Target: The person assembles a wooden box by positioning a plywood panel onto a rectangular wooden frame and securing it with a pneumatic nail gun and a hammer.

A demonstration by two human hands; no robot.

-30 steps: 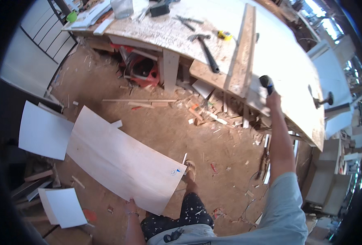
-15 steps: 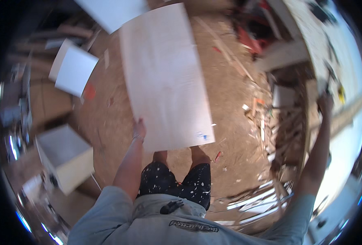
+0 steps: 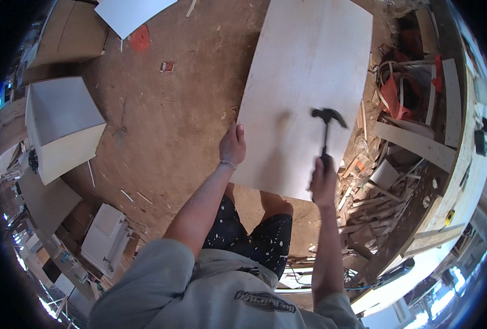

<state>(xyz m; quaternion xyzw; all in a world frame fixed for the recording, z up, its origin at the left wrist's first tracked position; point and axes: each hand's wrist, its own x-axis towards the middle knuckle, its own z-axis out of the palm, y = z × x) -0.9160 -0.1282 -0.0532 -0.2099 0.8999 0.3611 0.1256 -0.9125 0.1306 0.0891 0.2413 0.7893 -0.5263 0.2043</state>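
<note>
A large pale wooden panel (image 3: pixel 303 66) stretches away in front of my legs, its near edge close to my knees. My left hand (image 3: pixel 233 145) grips its left edge, thumb on the upper side and the other fingers partly hidden. In my right hand (image 3: pixel 324 183) is a claw hammer (image 3: pixel 325 131), wrapped by the fingers around its dark handle. The hammer's black head points away from me, over the right part of the panel. A soft shadow falls across the panel's middle.
Along the right runs a workbench (image 3: pixel 438 219) with a yellow tool (image 3: pixel 449 217) on it. Wood offcuts (image 3: pixel 383 189) and a red bag (image 3: pixel 400 96) lie beneath and beside it. An open-topped white box (image 3: pixel 68 148) stands left, with a small red packet (image 3: pixel 167 67) on the dirt floor.
My right hand has come from the workbench to over the panel, carrying the hammer. The view has turned toward the right; my left hand remains at the panel's left edge.
</note>
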